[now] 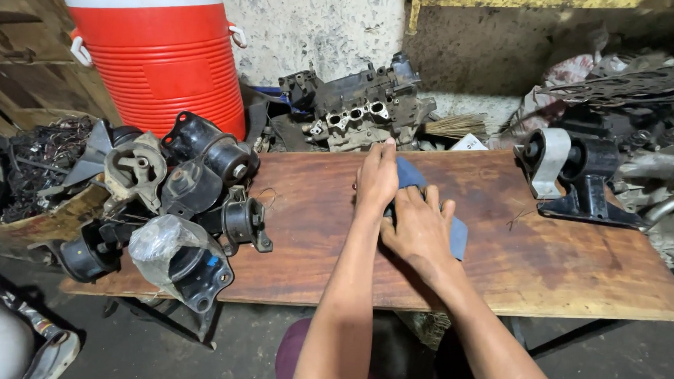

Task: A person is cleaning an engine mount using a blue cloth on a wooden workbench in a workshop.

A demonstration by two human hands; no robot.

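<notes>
Blue cloth [455,232], a single folded piece, lies near the middle of the wooden tabletop [573,272], with both hands on top of it; the left hand [376,180] is laid flat, fingers straight and held together, its fingertips reaching toward the far edge of the tabletop; the right hand [419,224] presses palm down on the cloth just beside it, fingers slightly spread and bent, the two hands touching at their inner edges; neither hand pinches anything that can be seen, and only a corner of cloth shows above the right hand and another strip to its right.

At the left end of the tabletop sits a heap of black engine mounts [203,170], about seven by count, though the overlap makes the number uncertain; one of them is wrapped in clear plastic [163,239]. One more mount with a pale metal bracket [569,179] stands alone at the far right corner, well apart from the hands. Behind the tabletop one grimy cylinder head [358,108] rests against the wall; one red drinks cooler [159,52] with a white lid stands at the back left.
</notes>
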